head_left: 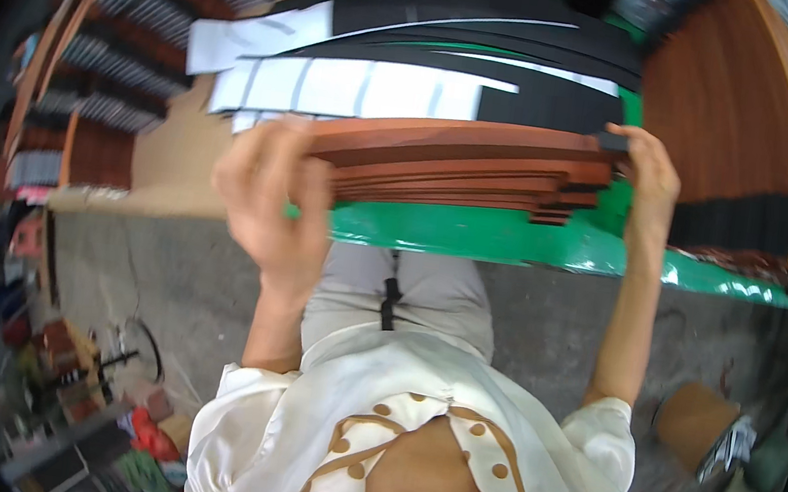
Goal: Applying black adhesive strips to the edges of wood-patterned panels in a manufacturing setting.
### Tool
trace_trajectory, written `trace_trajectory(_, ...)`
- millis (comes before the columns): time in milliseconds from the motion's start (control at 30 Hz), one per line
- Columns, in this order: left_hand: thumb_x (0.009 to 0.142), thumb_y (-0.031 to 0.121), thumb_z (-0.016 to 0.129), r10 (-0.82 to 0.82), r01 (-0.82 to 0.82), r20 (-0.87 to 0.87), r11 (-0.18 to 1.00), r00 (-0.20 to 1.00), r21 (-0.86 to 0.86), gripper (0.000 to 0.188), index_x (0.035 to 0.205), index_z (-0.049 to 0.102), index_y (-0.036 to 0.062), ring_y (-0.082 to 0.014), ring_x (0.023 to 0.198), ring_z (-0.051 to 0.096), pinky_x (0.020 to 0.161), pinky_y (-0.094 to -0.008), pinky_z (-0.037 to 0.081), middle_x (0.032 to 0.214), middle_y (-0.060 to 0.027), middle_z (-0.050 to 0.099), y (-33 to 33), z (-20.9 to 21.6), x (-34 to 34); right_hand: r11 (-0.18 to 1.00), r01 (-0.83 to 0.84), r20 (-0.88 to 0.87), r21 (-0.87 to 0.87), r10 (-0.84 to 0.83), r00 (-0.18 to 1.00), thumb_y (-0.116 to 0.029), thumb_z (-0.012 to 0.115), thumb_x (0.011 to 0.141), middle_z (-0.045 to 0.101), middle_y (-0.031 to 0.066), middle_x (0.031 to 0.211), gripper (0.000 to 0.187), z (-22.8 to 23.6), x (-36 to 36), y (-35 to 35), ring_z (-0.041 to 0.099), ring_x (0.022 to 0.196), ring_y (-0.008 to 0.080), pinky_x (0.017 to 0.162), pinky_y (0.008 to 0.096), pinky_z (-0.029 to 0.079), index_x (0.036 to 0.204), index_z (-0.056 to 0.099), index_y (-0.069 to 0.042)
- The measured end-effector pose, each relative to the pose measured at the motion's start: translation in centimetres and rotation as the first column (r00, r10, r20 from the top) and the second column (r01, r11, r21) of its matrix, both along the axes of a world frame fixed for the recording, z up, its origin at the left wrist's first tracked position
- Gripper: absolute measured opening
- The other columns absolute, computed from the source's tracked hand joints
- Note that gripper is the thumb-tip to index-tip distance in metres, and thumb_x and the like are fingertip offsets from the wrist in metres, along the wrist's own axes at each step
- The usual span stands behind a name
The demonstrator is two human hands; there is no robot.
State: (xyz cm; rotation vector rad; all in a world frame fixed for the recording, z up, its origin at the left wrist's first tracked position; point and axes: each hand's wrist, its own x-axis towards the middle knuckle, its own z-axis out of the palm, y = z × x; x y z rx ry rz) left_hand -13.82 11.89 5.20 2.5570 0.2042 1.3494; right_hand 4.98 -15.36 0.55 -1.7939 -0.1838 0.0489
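A long, brown, leather-like strip (448, 139) lies across the front of the green table, over a stack of similar brown strips (453, 179). My right hand (653, 171) is closed at its right end, where a small black piece shows between finger and thumb. My left hand (271, 195) is at the strip's left end, in front of the stack. Its fingers are bent but smeared by motion, so their grip is unclear. Just beyond the strip lie white-faced strips (365, 91) and black strips (543, 99).
The green table covering (455, 234) ends in front of my legs. Stacked brown pieces (730, 111) stand at the right. Bundles of dark strips (120, 61) stand at the left beside a tan board (167, 156). A brown carton (697, 425) sits on the floor at right.
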Motion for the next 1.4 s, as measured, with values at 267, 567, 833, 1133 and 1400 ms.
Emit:
trace_trajectory(267,0.098,0.039,0.039,-0.165,-0.101,-0.244,0.593,0.956,-0.799,0.049,0.115,0.058,-0.0035,-0.0177,0.081,0.058,0.077,-0.0307,0.045,0.096,-0.0124,0.063,6.2,-3.3,-5.7,0.993,-0.064,-0.072,0.095,0.071,0.995,-0.016,0.039,0.096,0.059,0.0129,0.119,0.036,-0.5,-0.2,-0.1,0.052,0.112,0.0156,0.099,0.0281,0.035,0.123,0.051,0.003)
trace_trajectory(567,0.092,0.022,0.054,-0.206,0.032,-0.138,0.655,0.969,-0.755,0.034,0.116,0.058,-0.0011,-0.0199,0.101,0.057,0.088,-0.0313,0.043,0.113,-0.0125,0.06,8.0,-6.5,-6.5,0.964,-0.125,0.093,0.234,0.106,0.99,-0.008,0.04,0.085,0.048,0.018,0.133,0.048,-2.2,-2.9,-0.1,0.039,0.129,0.0209,0.109,0.0336,0.023,0.13,0.043,0.006)
trace_trajectory(833,0.091,0.031,0.052,-0.329,-0.051,-0.175,0.353,0.928,-0.934,0.055,0.139,0.034,0.0074,-0.0263,0.126,0.041,0.102,-0.0428,0.031,0.135,-0.0129,0.046,8.4,-7.1,-6.2,0.963,0.021,-0.041,0.268,-0.011,0.999,-0.027,0.043,0.092,0.035,0.0185,0.143,0.057,-2.1,-3.6,-0.9,0.024,0.137,0.0275,0.11,0.0443,0.017,0.139,0.03,0.003)
trace_trajectory(1133,0.088,0.07,0.013,-0.67,-0.527,-0.265,-0.222,0.694,-0.82,0.08,0.141,0.029,0.0123,-0.0256,0.126,0.043,0.099,-0.0474,0.038,0.139,-0.0094,0.041,10.8,-5.2,-1.3,0.921,-0.028,-0.777,0.388,0.343,0.529,-0.062,0.032,0.091,0.029,0.0146,0.145,0.07,-3.8,-0.1,-1.6,0.025,0.134,0.036,0.096,0.0719,0.017,0.139,0.032,-0.012)
trace_trajectory(1400,0.09,0.066,0.023,-0.524,-0.671,-0.457,-0.349,0.718,-0.654,0.072,0.137,0.036,0.0133,-0.0222,0.125,0.043,0.099,-0.0426,0.038,0.138,-0.0087,0.042,9.3,-3.5,1.0,0.978,-0.074,-0.875,0.195,0.208,0.436,-0.066,0.034,0.088,0.044,0.0144,0.133,0.071,-1.2,0.6,0.1,0.036,0.124,0.0378,0.095,0.068,0.023,0.133,0.041,-0.011)
